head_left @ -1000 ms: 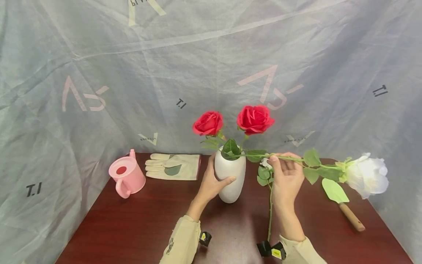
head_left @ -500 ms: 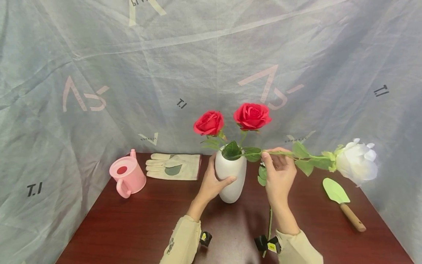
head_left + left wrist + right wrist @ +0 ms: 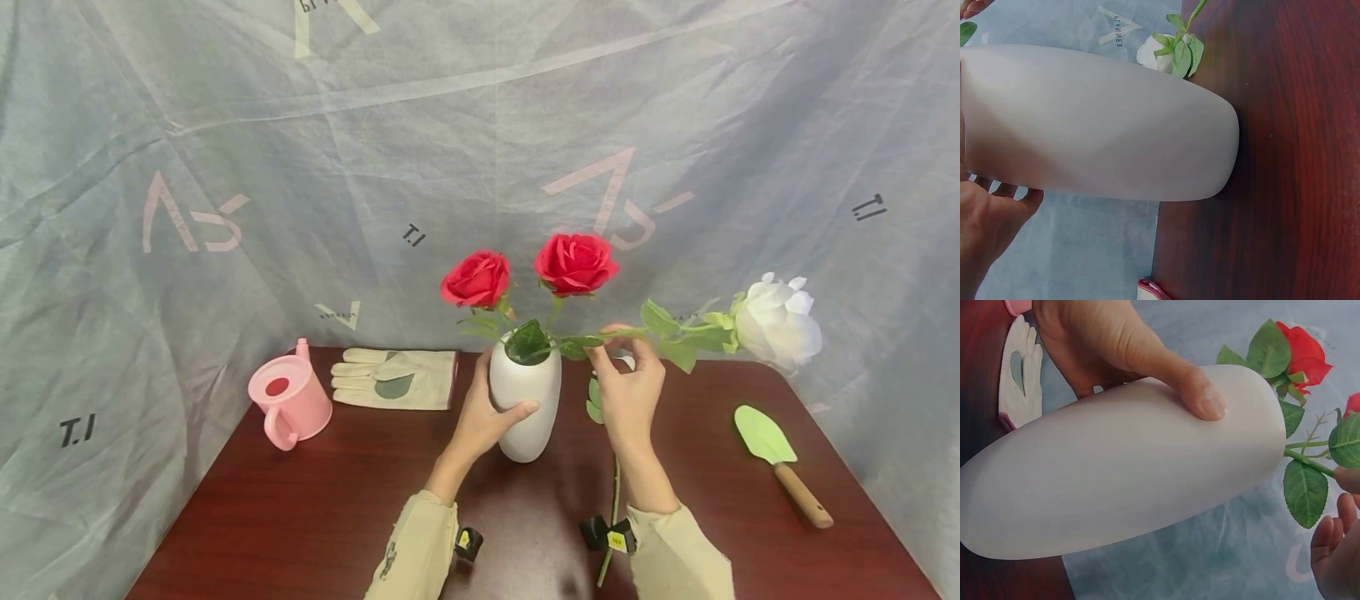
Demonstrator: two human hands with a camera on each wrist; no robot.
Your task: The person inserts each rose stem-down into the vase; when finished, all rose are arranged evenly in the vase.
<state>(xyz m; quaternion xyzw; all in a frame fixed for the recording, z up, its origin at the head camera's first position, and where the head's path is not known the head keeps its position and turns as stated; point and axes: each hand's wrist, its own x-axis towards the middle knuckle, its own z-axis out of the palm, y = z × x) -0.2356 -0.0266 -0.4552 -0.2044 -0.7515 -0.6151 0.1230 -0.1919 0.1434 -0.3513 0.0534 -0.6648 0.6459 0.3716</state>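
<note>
My left hand [image 3: 480, 412] grips a white vase [image 3: 531, 425] around its side, thumb across the front. Two red roses, one at left [image 3: 476, 279] and one at right [image 3: 576, 264], stand in its mouth with green leaves. To the right of the vase, my right hand [image 3: 632, 396] pinches the stem of a white rose [image 3: 778, 323] between thumb and fingers. That stem slants low toward the vase mouth, its bloom pointing right and slightly up. In the right wrist view, the stem [image 3: 1310, 461] meets the vase rim; its end is hidden.
Another white rose [image 3: 1155, 53] lies on the table behind my right hand, its stem [image 3: 606, 562] running toward the front. A pink watering can [image 3: 292, 400] and a garden glove [image 3: 420, 379] are at left. A green trowel [image 3: 765, 433] lies at right. A grey cloth hangs behind.
My right hand has moved left toward the vase. The white rose's bloom has swung left and up, and the right-hand red rose has shifted slightly. The left hand keeps its grip on the vase.
</note>
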